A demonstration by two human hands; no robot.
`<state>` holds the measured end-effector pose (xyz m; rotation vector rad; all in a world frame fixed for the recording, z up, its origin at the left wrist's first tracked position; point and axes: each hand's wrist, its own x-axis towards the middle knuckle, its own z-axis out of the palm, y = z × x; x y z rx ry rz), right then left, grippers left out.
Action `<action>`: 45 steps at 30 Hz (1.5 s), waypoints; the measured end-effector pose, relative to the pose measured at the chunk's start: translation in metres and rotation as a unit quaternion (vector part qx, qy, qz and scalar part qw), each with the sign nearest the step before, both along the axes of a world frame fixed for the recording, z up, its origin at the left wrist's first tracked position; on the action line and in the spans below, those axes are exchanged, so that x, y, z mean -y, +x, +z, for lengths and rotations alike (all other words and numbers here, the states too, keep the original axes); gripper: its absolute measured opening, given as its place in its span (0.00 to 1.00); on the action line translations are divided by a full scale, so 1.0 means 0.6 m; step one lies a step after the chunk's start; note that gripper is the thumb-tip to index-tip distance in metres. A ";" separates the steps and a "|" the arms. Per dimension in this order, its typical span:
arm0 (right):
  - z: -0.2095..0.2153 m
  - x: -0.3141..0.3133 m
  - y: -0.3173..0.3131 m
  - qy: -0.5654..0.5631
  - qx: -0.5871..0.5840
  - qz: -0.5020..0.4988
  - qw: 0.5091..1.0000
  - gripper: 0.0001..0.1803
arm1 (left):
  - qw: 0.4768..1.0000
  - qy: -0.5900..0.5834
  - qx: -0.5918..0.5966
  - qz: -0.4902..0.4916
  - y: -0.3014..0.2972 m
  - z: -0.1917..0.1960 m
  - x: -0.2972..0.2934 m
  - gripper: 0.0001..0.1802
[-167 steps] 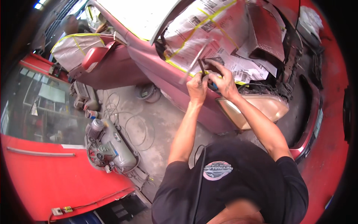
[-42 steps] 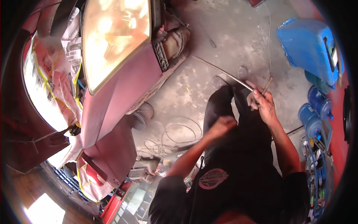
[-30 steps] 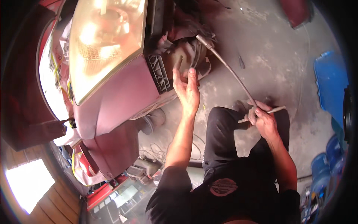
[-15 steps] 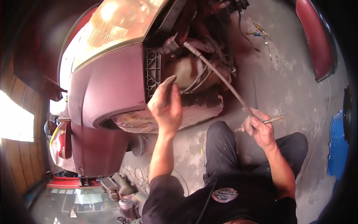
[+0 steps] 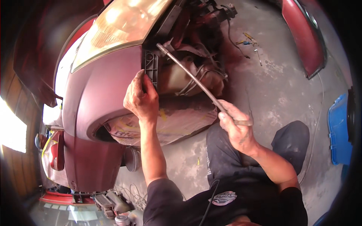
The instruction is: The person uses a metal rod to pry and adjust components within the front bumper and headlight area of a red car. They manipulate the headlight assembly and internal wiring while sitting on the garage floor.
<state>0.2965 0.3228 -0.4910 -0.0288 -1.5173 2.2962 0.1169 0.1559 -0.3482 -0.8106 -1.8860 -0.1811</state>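
The left hand (image 5: 141,98) grips the edge of the dark red bumper (image 5: 102,90), beside its black bracket (image 5: 151,67). The right hand (image 5: 236,128), at four o'clock from it, is closed round a long metal rod (image 5: 192,77) whose tip reaches up to eleven o'clock, just inside the opening. If the rod slips off its seat, it could gouge the paint or snag the wiring (image 5: 196,81) behind.

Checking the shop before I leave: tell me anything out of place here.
Small hand tools lie loose on the concrete floor beyond the car. A detached red body panel lies on the floor near them.
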 end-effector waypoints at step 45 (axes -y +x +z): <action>-0.108 0.038 0.028 -0.039 -0.060 -0.065 0.995 0.24 | 0.988 -0.093 -0.035 0.114 0.001 -0.022 -0.016 0.08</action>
